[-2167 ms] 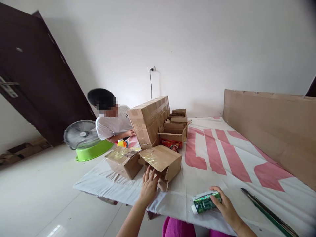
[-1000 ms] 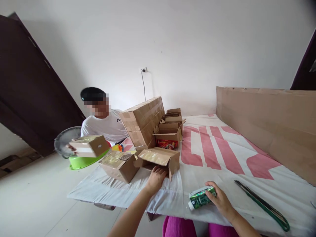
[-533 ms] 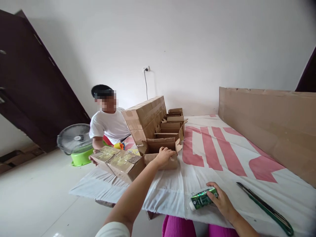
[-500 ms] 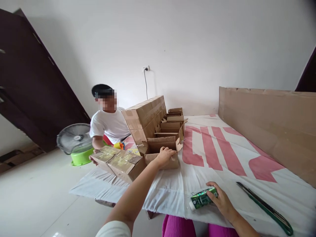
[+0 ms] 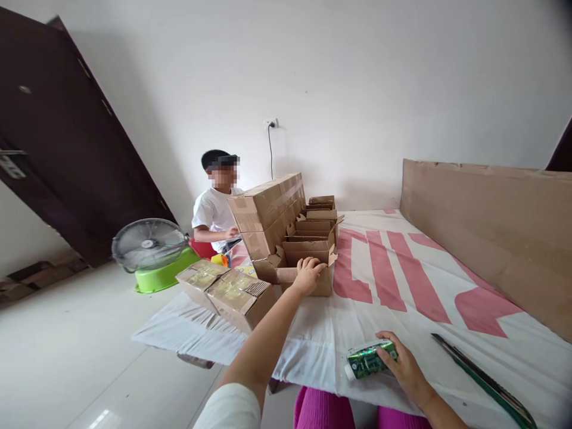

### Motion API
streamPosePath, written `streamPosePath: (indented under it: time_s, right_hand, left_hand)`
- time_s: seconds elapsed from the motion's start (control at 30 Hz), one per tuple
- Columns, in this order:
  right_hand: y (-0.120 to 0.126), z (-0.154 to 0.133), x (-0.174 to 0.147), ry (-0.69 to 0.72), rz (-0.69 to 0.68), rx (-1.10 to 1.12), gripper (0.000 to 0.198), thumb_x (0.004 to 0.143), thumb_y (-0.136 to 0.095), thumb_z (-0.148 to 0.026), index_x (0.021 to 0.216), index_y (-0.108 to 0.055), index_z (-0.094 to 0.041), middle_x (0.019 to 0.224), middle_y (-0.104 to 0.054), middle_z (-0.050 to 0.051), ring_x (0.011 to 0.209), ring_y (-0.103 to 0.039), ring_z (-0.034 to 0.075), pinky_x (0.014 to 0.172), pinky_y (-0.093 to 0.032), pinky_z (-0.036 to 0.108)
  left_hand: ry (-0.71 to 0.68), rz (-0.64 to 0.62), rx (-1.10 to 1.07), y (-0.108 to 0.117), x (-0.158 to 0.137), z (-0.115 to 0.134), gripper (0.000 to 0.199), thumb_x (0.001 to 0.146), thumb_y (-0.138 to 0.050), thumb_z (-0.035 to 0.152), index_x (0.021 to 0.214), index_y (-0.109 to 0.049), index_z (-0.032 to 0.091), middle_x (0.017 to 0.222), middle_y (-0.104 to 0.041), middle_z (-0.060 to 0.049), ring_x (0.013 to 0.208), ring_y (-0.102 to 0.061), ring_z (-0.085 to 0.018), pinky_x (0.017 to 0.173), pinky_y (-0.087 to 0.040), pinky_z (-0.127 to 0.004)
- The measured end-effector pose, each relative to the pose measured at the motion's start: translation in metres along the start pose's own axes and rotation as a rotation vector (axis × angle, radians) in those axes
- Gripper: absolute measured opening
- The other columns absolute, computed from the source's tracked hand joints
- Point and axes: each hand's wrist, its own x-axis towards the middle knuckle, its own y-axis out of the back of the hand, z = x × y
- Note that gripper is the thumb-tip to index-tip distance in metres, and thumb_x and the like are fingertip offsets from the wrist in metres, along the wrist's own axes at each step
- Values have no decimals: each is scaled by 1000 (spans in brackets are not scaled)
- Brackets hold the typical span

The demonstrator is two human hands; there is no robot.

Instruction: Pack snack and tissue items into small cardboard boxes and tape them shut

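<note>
My left hand [image 5: 308,276] grips the near wall of an open cardboard box [image 5: 320,288], fingers hooked over its rim. This box stands at the near end of a row of open cardboard boxes [image 5: 315,226] on the cloth-covered table. In my right hand [image 5: 400,357] is a green tube with a white cap [image 5: 369,360], held low by the table's front edge and tilted, cap to the left. Right of that hand lies a green utility knife [image 5: 485,378]. Two taped cardboard boxes [image 5: 227,289] sit left of my left forearm.
Taped boxes [image 5: 268,205] are stacked along the row's left side. A person in a white shirt [image 5: 214,214] sits behind them. A fan [image 5: 149,244] with a green base stands on the floor at left. A tall cardboard sheet [image 5: 482,226] edges the table's right.
My left hand has pushed the open box slightly away, closer to the row. The other person's hand has left the taped boxes and drawn back. My view has shifted a little left.
</note>
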Motion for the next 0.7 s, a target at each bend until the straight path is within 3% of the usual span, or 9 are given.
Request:
streamPosePath:
  time_s: [0.1,0.17,0.23,0.27,0.33,0.4,0.53,0.7]
  right_hand:
    - [-1,1,0,5,-6,-3,50,81,-53,-62,111,-59,-22,105,-68,7,94,-64,26,83,-51,34]
    - [-1,0,0,12,-8,1,50,81,-53,-62,110,-60,-23,102,-68,7,91,-65,25,82,-51,34]
    - [-1,-1,1,26,-6,8,49,80,-55,-62,108,-60,-23,101,-69,7,90,-65,25,82,-51,35]
    - [-1,-2,1,38,-2,15,49,79,-56,-62,108,-61,-22,102,-69,7,92,-65,26,84,-51,35]
    - [1,-4,1,56,9,30,50,77,-58,-61,108,-62,-22,106,-69,8,99,-64,27,90,-49,37]
    - [1,-5,1,63,19,44,51,76,-60,-61,109,-61,-22,110,-68,9,105,-62,27,94,-48,38]
    - [0,0,-1,66,-36,114,53,78,-58,-60,115,-55,-22,101,-68,8,92,-65,24,84,-52,36]
    - [-5,5,1,66,-88,151,46,83,-55,-57,112,-52,-21,88,-66,5,77,-63,19,70,-51,31]
  left_hand:
    - [63,137,-23,-12,-33,36,49,88,-36,5,132,-51,22,130,-53,-13,130,-38,-29,111,-18,-55]
    - [-9,215,-148,-29,-67,66,41,91,-37,12,129,-52,20,127,-55,-14,127,-44,-28,110,-27,-50]
    - [-225,95,-356,-51,-100,95,37,91,-49,26,128,-52,20,124,-59,-13,120,-50,-27,106,-37,-44]
    - [-254,7,-419,-61,-114,108,47,88,-57,35,132,-49,20,127,-58,-14,121,-50,-29,106,-38,-44]
    - [-206,-178,-457,-77,-134,127,70,75,-71,45,136,-46,19,130,-58,-15,118,-53,-33,102,-42,-47]
    - [-103,-305,-438,-84,-141,136,79,67,-78,47,135,-47,20,129,-60,-14,114,-57,-34,99,-44,-47]
    - [-84,-401,-372,-71,-137,124,75,62,-80,44,129,-53,23,123,-64,-8,109,-60,-30,97,-45,-43]
    - [-93,-310,-184,-41,-132,64,58,66,-77,31,120,-57,31,117,-67,-2,108,-57,-28,105,-31,-52]
